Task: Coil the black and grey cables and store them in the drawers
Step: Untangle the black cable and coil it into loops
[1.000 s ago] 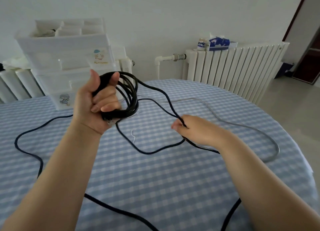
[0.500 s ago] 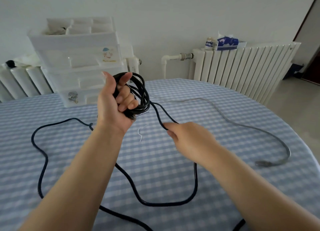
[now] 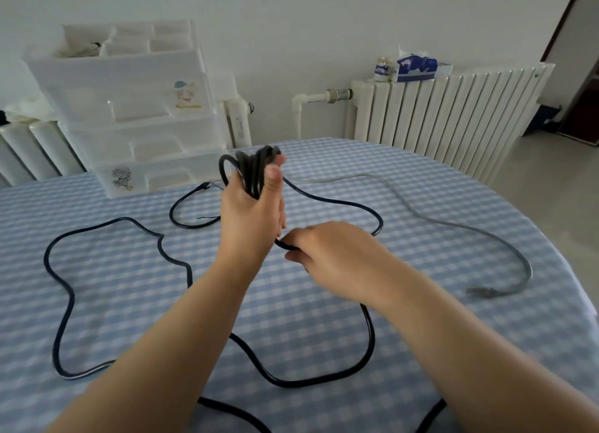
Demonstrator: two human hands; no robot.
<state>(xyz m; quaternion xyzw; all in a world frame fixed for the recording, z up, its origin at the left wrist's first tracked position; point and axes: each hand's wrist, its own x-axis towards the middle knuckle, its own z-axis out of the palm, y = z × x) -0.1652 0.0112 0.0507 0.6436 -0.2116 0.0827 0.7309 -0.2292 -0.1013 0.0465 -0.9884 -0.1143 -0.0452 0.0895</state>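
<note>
My left hand (image 3: pixel 251 215) is raised above the table and grips a bundle of black cable loops (image 3: pixel 251 170) that sticks out above its thumb. My right hand (image 3: pixel 327 254) is just below and to the right of it, pinching a strand of the same black cable (image 3: pixel 368 335). The rest of that cable trails in wide bends over the checked tablecloth (image 3: pixel 308 303). A grey cable (image 3: pixel 453 226) lies loose on the right, its plug (image 3: pixel 479 291) near the table edge. White plastic drawers (image 3: pixel 136 121) stand at the back left.
A white radiator (image 3: pixel 447 108) stands behind the table on the right, with a tissue box (image 3: pixel 416 67) and a small jar (image 3: pixel 382 69) on top. Another radiator (image 3: pixel 29 147) is at the far left. The round table's edge curves down the right side.
My left hand has turned its back toward me and the coil now stands upright. My right hand moved up to just below the left hand with the strand. The view shifted slightly.
</note>
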